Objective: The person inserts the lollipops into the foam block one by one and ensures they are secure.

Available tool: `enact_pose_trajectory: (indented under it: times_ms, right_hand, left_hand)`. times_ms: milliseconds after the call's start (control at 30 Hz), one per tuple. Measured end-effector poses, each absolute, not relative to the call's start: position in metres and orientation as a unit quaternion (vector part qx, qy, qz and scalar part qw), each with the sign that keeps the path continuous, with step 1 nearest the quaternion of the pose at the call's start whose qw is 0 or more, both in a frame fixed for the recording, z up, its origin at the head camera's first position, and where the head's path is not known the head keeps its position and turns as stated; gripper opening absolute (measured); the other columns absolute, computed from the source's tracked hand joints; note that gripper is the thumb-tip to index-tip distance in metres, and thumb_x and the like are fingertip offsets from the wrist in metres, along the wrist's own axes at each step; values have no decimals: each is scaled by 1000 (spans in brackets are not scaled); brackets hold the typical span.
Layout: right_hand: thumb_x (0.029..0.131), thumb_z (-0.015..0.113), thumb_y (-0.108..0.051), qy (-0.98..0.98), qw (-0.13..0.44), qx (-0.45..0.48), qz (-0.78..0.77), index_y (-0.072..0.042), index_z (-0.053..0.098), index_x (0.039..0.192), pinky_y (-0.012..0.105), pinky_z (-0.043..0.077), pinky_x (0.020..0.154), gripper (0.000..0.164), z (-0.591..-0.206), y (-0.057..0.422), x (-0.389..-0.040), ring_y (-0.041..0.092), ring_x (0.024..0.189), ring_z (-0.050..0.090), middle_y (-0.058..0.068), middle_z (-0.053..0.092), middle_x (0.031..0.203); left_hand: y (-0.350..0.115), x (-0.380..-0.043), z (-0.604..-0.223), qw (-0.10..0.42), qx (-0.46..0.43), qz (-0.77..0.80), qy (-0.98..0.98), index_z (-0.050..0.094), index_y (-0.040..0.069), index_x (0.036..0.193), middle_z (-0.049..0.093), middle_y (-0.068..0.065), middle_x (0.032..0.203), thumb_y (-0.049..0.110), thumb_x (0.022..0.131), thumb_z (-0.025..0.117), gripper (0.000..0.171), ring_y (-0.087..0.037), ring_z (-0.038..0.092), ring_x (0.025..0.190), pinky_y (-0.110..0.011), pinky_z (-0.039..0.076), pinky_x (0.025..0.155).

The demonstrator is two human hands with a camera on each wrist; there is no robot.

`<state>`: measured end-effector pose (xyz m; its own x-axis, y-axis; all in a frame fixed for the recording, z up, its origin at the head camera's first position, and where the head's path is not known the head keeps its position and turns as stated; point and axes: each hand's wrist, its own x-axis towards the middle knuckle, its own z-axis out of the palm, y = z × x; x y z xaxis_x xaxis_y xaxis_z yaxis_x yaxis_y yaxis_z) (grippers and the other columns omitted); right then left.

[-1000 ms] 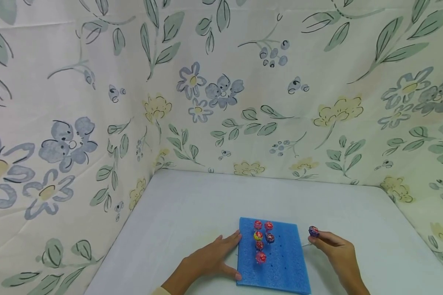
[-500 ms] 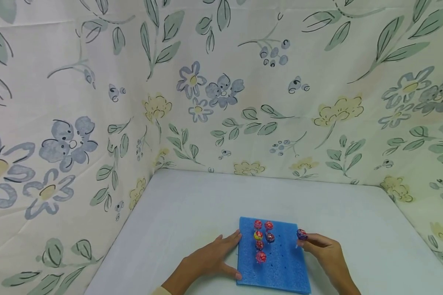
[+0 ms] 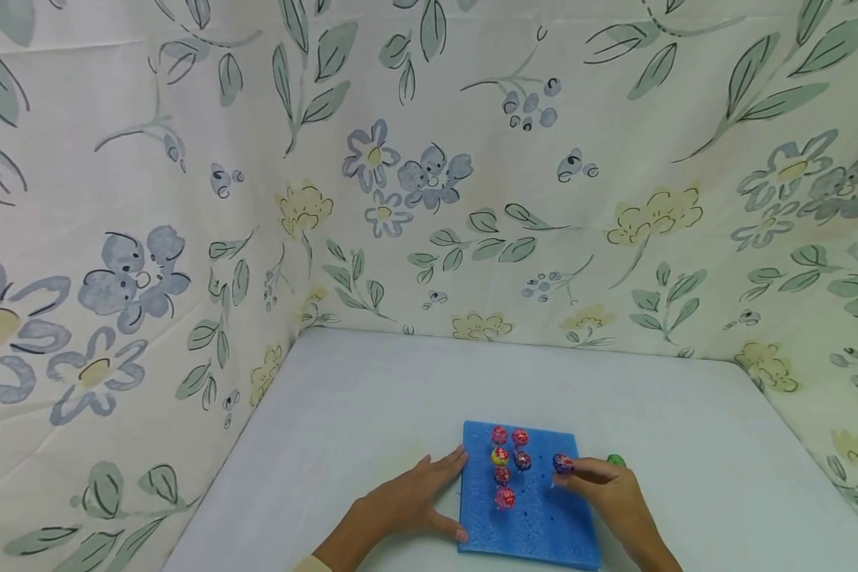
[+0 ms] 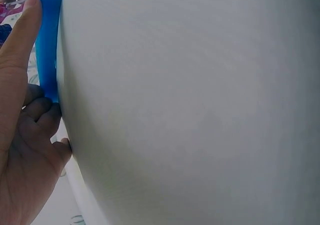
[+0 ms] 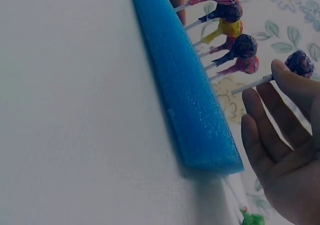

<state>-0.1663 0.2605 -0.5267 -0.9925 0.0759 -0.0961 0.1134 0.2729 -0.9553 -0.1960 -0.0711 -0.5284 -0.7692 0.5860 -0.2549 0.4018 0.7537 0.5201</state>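
Observation:
A blue foam board (image 3: 479, 532) lies on the table, with several wrapped lollipops standing in it by their sticks in its left half. Spread out, my left hand (image 3: 407, 500) touches the board's left edge with fingers and thumb; the left wrist view shows its thumb along the blue side. My right hand (image 3: 611, 496) pinches a dark purple lollipop (image 3: 562, 463) just below its wrapped head, over the board's right half. In the right wrist view, the held lollipop's white stick (image 5: 247, 86) points toward the foam, its tip clear of the surface.
A green lollipop (image 3: 616, 460) lies on the white table (image 3: 400, 381) beyond the right hand, partly hidden by it. Small holes dot the foam's right half. Floral cloth (image 3: 429, 262) walls off the back and sides.
My right hand has moved left with the purple lollipop, from beside the board to over it, and the green lollipop behind it has come into view. The left hand stays put.

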Motion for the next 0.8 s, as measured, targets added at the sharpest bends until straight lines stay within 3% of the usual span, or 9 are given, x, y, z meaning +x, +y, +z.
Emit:
enact_pose_trajectory:
  times_ms: [433, 800]
  right_hand:
    - [90, 85, -16, 800, 41, 44, -597, 0, 80, 113, 25, 63, 85, 29, -529, 245, -170, 11, 98, 77, 12, 81, 111]
    - [89, 85, -17, 791, 74, 11, -607, 4, 78, 115, 30, 64, 85, 34, -531, 238, -173, 16, 98, 78, 16, 80, 110]
  left_hand:
    - [-73, -195, -530, 195, 282, 223, 913, 28, 27, 170, 23, 11, 176, 74, 80, 78, 112, -32, 30, 161, -58, 35, 124]
    - [-71, -196, -530, 203, 277, 224, 912, 29, 27, 169, 23, 11, 176, 73, 80, 79, 112, -19, 27, 162, -56, 29, 128]
